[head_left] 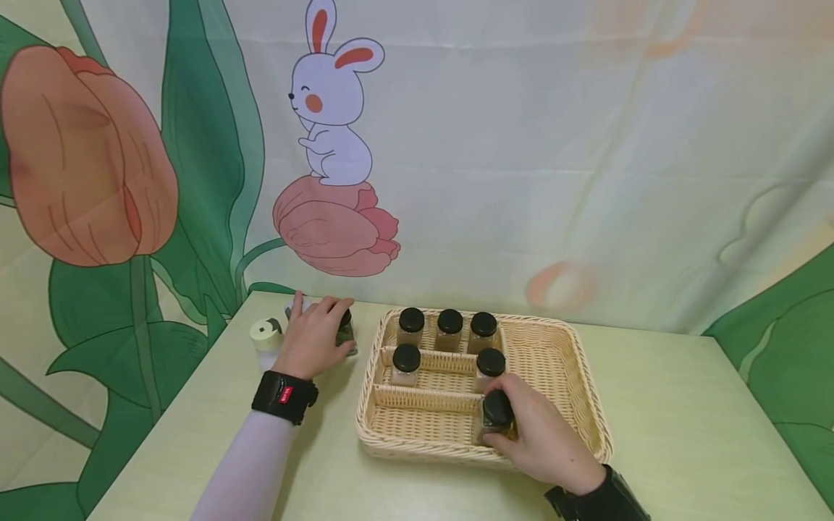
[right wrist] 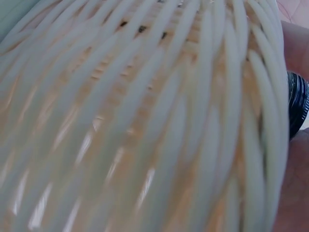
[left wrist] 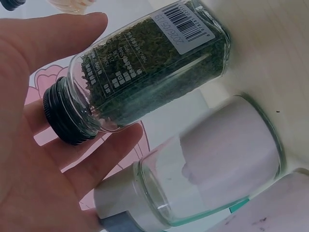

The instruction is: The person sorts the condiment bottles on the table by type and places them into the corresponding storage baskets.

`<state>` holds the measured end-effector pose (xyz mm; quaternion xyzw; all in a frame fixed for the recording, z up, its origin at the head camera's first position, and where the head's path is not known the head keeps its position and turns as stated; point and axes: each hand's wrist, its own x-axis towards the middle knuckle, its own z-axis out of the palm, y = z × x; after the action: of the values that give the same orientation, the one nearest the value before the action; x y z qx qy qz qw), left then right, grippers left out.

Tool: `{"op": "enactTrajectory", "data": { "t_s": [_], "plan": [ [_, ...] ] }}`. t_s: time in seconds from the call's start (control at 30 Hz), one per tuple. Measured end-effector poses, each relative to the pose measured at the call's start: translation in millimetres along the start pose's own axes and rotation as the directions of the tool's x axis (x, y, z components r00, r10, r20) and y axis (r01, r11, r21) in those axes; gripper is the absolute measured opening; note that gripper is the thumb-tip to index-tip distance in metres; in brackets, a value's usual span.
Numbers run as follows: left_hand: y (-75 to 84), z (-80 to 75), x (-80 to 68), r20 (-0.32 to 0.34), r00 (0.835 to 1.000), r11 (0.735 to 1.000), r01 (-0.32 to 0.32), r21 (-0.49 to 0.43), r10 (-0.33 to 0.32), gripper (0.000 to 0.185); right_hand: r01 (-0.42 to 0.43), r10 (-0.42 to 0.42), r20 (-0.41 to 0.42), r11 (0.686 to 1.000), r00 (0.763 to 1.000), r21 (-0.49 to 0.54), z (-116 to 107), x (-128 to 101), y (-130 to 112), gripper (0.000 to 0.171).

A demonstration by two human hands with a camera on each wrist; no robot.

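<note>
left hand (head_left: 315, 335) wraps herb jar (left wrist: 145, 67) on bench | right hand (head_left: 544, 438) grips spice jar (head_left: 496, 418) in basket (head_left: 580, 383) | glass — smooth, brittle, light; grasp mid-body, not cap

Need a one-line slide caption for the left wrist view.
Left hand grips a black-capped glass jar of green dried herbs, held beside a clear glass jar on the table.

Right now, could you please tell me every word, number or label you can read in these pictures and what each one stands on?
"2026/05/18", roughly, beside a barcode: white sticker on the herb jar in the left hand; digits blurred, so uncertain.
White print on that jar's glass: too small to read.
Red tag on the left wristband: too small to read.
Basket, its jars, and the jar in the right hand: no readable text.
</note>
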<state>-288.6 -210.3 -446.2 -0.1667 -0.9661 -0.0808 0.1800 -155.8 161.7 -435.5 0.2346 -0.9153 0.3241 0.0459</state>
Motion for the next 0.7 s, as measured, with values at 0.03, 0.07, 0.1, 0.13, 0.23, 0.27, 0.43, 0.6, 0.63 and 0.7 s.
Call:
{"op": "enactTrajectory", "data": {
  "t_s": [0.03,0.07,0.1,0.13,0.23,0.27,0.43,0.6,0.63,0.7],
  "plan": [
    [0.0,0.3,0.1,-0.004,1.000,1.000,-0.003,0.001,0.003,0.078,0.000,0.000,0.000,1.000,1.000,-0.002,-0.1,-0.1,0.1,0.057],
    [0.1,0.4,0.2,-0.008,1.000,1.000,-0.005,0.002,0.005,0.078,0.000,0.000,0.001,1.000,1.000,-0.003,-0.2,-0.1,0.1,0.057],
    [0.1,0.5,0.3,-0.011,1.000,1.000,-0.007,0.003,0.007,0.078,0.001,-0.001,0.002,1.000,1.000,-0.002,-0.4,-0.2,0.2,0.057],
    [0.0,0.6,0.3,-0.012,1.000,1.000,-0.007,0.004,0.007,0.078,0.001,-0.001,0.002,1.000,1.000,-0.003,-0.5,-0.3,0.3,0.057],
    [-0.1,1.0,0.3,-0.014,1.000,1.000,-0.008,0.008,0.008,0.077,0.005,-0.005,0.003,1.000,1.000,0.002,-0.6,-0.3,0.6,0.057],
    [-0.1,1.0,0.2,-0.014,1.000,1.000,-0.009,0.009,0.009,0.076,0.007,-0.007,0.003,1.000,1.000,0.004,-0.6,-0.3,0.7,0.056],
    [0.1,1.1,-0.1,-0.008,1.000,1.000,-0.014,0.010,0.014,0.073,0.015,-0.015,0.000,1.000,1.000,0.009,-0.4,-0.1,0.8,0.057],
    [0.2,0.5,-0.1,-0.006,1.000,1.000,-0.018,0.019,0.018,0.071,0.016,-0.016,0.002,1.000,1.000,0.007,-0.4,0.0,0.5,0.057],
    [0.0,0.6,-0.1,-0.006,1.000,1.000,-0.020,0.024,0.020,0.070,0.017,-0.017,0.002,1.000,1.000,0.007,-0.4,0.1,0.5,0.057],
    [-0.2,0.6,-0.1,-0.007,1.000,0.999,-0.023,0.033,0.024,0.070,0.019,-0.019,0.002,1.000,1.000,0.005,-0.4,0.3,0.6,0.057]
  ]
}}
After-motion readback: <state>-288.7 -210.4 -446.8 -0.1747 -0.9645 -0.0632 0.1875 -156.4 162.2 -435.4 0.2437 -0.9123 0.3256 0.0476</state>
